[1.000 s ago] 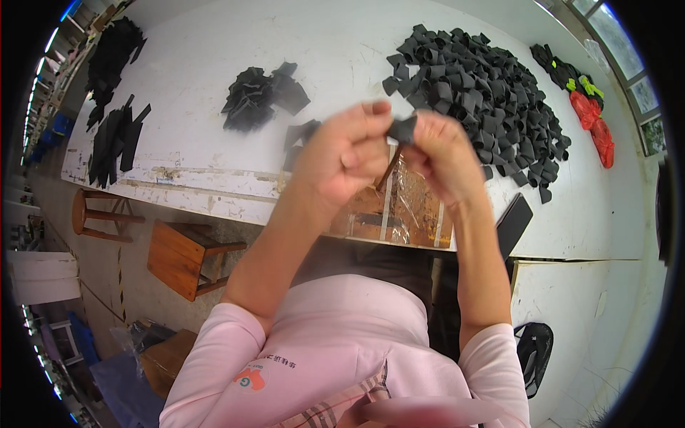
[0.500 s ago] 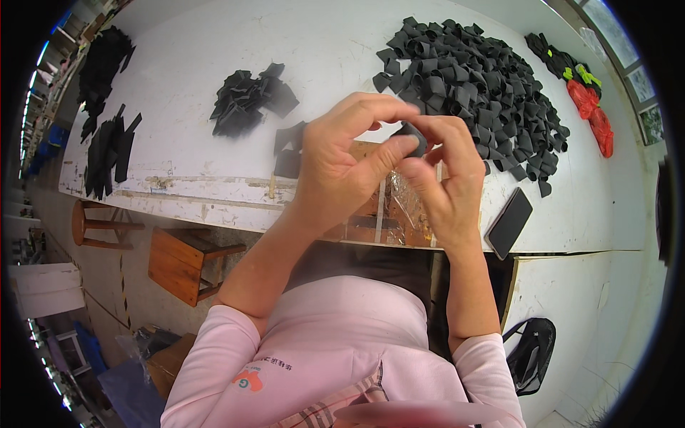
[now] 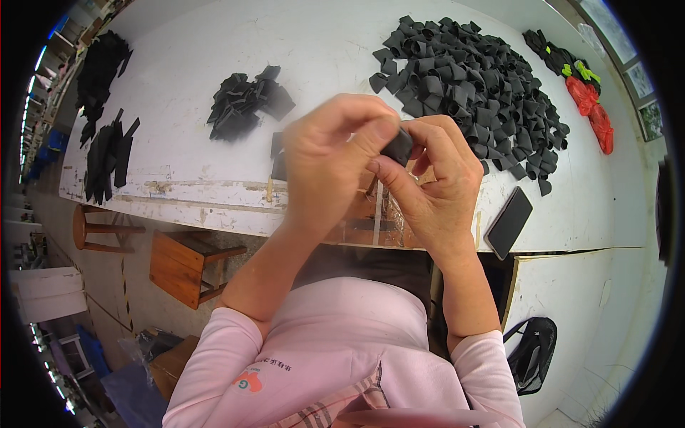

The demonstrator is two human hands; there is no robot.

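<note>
A small black fabric piece [image 3: 398, 147], bent over on itself, is pinched between my two hands above the near edge of the table. My right hand [image 3: 437, 178] grips it from the right, with its thumb below and fingers behind. My left hand [image 3: 330, 153] is smeared by motion; its thumb and fingertips press together at the piece's upper left edge. Partly behind my left wrist lie flat black fabric pieces [image 3: 279, 165]. A large heap of folded black loops [image 3: 471, 85] spreads beyond my right hand.
A smaller black fabric pile [image 3: 246, 103] lies mid-table; dark strips [image 3: 108, 158] lie at the far left. A phone [image 3: 509, 222] rests by the front edge at right, red plastic bags [image 3: 591, 114] farther back. A wooden stool [image 3: 184, 265] and black bag [image 3: 531, 355] are below.
My left hand has shifted slightly left and blurred, its thumb now higher. The fabric piece has moved a little left and down, with my right thumb coming left beneath it.
</note>
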